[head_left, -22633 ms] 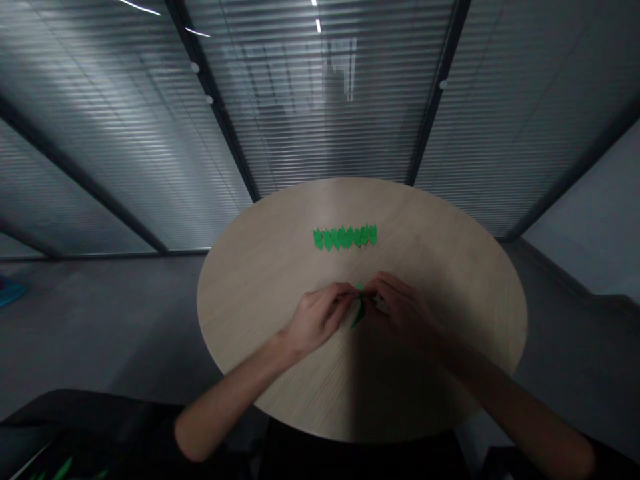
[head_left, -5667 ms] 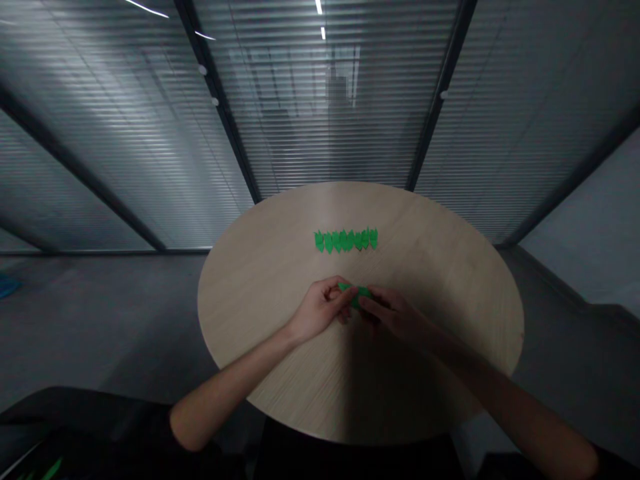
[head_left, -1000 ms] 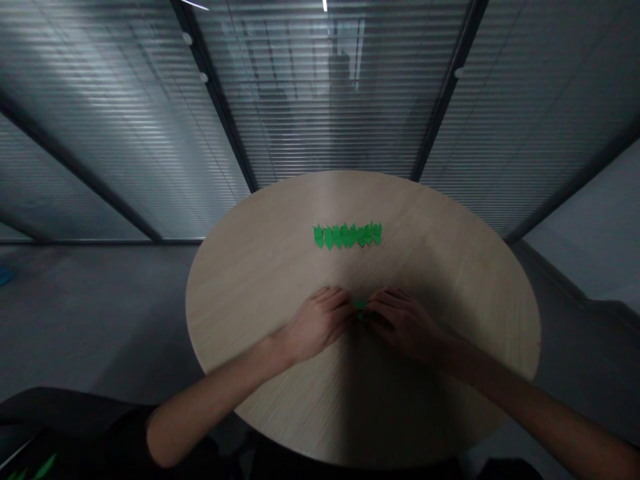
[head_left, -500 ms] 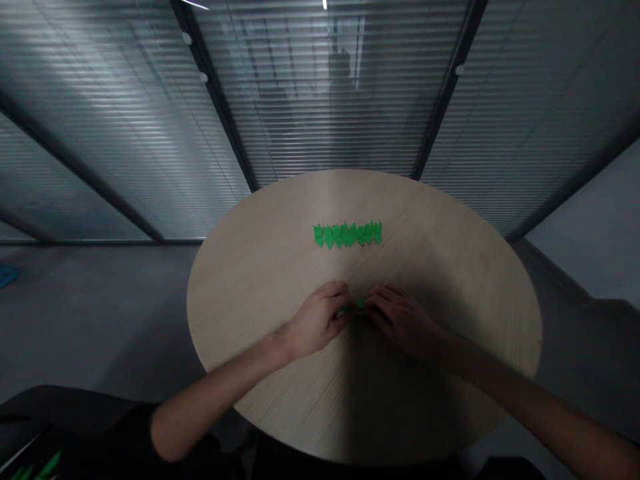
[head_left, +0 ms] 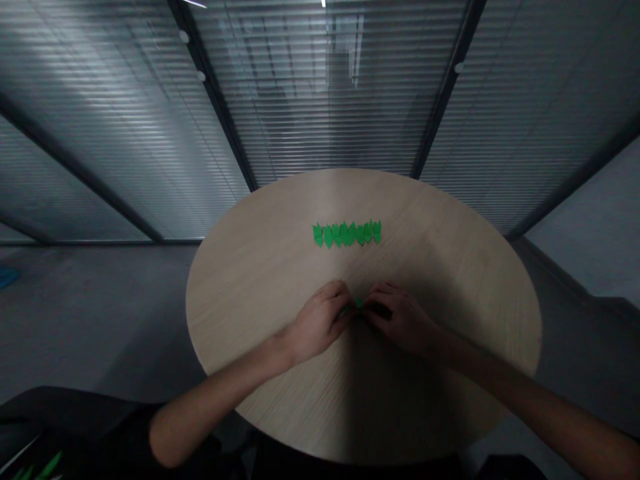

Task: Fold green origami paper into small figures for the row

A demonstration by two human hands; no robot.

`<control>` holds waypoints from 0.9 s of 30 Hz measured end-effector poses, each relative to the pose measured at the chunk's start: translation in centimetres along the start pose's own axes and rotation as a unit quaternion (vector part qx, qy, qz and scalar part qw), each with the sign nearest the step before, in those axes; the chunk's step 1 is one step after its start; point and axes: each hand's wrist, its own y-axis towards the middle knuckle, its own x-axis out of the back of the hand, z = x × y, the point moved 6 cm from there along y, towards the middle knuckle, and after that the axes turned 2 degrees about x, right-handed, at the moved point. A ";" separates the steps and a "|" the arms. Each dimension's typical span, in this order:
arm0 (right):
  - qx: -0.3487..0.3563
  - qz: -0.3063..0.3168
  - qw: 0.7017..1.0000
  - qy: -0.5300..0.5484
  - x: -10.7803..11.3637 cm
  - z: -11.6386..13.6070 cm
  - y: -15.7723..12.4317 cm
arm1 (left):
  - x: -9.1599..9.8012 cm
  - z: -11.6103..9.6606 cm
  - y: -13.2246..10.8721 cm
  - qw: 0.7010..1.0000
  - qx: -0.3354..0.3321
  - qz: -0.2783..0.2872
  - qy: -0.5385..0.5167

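My left hand [head_left: 321, 317] and my right hand [head_left: 397, 315] meet near the middle of the round wooden table [head_left: 250, 267]. Between their fingertips is a small green piece [head_left: 359, 303], mostly hidden by the fingers. Both hands are closed in a pinch on it, the left from its left side and the right from its right side. Beyond the hands, a row of several green folded pieces with pointed tips [head_left: 347, 234] lies side by side on the table.
Window blinds [head_left: 320, 120] with dark frames stand behind the table's far edge. At the lower left is a dark chair [head_left: 65, 403] with some green pieces [head_left: 50, 465] near it. Something blue [head_left: 7, 276] lies on the floor at the far left.
My right hand's fingers have shifted slightly around the small green piece, and less of the green shows between the hands. The row of green pieces is unchanged.
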 end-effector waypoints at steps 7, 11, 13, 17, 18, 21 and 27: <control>-0.006 0.016 1.000 0.005 0.0 0.1 0.2 | -0.2 0.1 -0.1 1.000 0.013 0.003 -0.009; -0.047 0.012 0.998 0.034 0.0 -0.2 0.3 | -0.1 -0.2 -0.1 1.000 0.009 0.003 -0.011; -0.076 0.009 0.996 0.046 0.1 -0.2 0.2 | -0.1 -0.2 -0.1 1.000 0.011 0.006 -0.013; -0.102 0.000 0.994 0.044 0.4 -0.1 0.1 | -0.1 -0.1 -0.1 1.000 0.017 0.012 -0.018; -0.102 0.001 0.994 0.041 0.4 0.0 0.1 | -0.1 -0.1 -0.1 1.000 0.016 0.013 -0.020; -0.106 0.000 0.994 0.035 0.4 -0.1 0.2 | -0.1 -0.1 -0.1 1.000 0.020 0.011 -0.022; -0.116 -0.002 0.992 0.038 0.1 -0.7 0.4 | -0.1 0.1 -0.1 0.999 0.035 0.002 -0.034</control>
